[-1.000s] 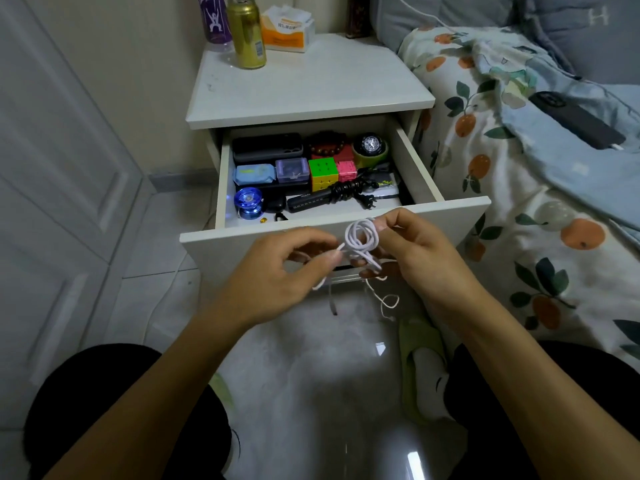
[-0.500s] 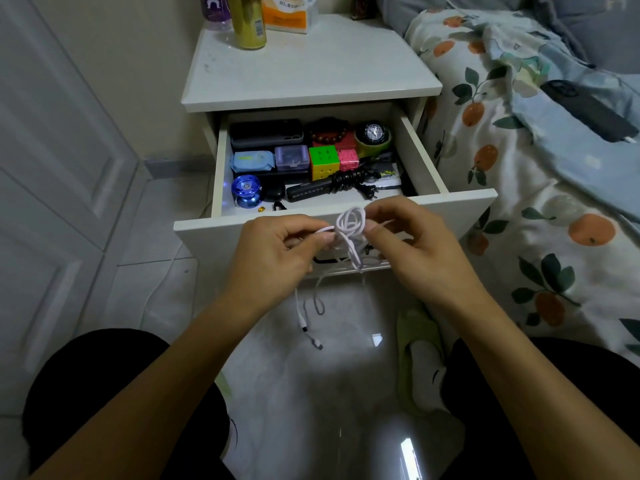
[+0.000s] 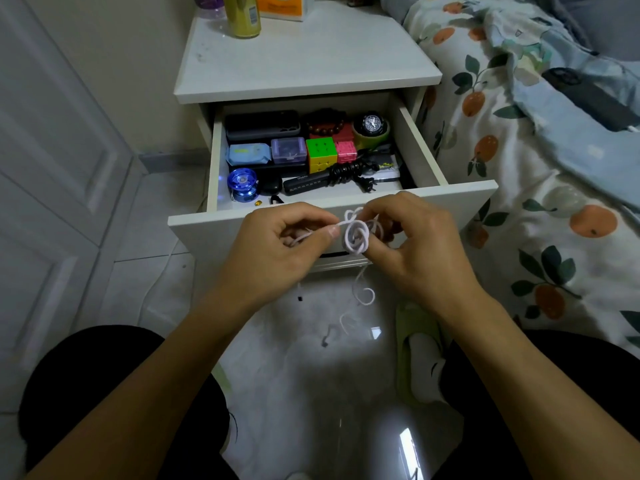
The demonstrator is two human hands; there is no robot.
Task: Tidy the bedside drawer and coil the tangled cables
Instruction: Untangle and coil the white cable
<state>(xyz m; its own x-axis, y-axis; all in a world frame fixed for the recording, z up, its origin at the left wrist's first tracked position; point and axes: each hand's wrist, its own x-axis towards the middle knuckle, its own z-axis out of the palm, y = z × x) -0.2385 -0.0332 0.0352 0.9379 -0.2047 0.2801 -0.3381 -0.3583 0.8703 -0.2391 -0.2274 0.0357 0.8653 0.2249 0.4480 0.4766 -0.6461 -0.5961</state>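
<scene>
A thin white cable (image 3: 354, 235) is wound into small loops between both hands, in front of the open bedside drawer (image 3: 450, 199). My left hand (image 3: 277, 244) pinches one strand of it. My right hand (image 3: 415, 244) grips the looped bundle. A curly loose end (image 3: 363, 296) dangles toward the floor. Inside the drawer lie a coiled black power cable (image 3: 348, 171), a black bar-shaped device (image 3: 304, 184), a blue yo-yo (image 3: 242, 183), two puzzle cubes (image 3: 321, 154), a watch (image 3: 372, 124) and several small cases.
The white nightstand top (image 3: 311, 60) carries a gold can (image 3: 244, 15) and an orange box (image 3: 284, 6). A bed with fruit-print bedding (image 3: 540, 188) and a black phone (image 3: 588, 98) is right. White wardrobe doors (image 3: 52, 168) stand left. A green slipper (image 3: 415, 341) is on the tiled floor.
The view has moved closer to the drawer. The looped bundle has got tighter between the hands, and the dangling end has shifted from under my left hand to under my right.
</scene>
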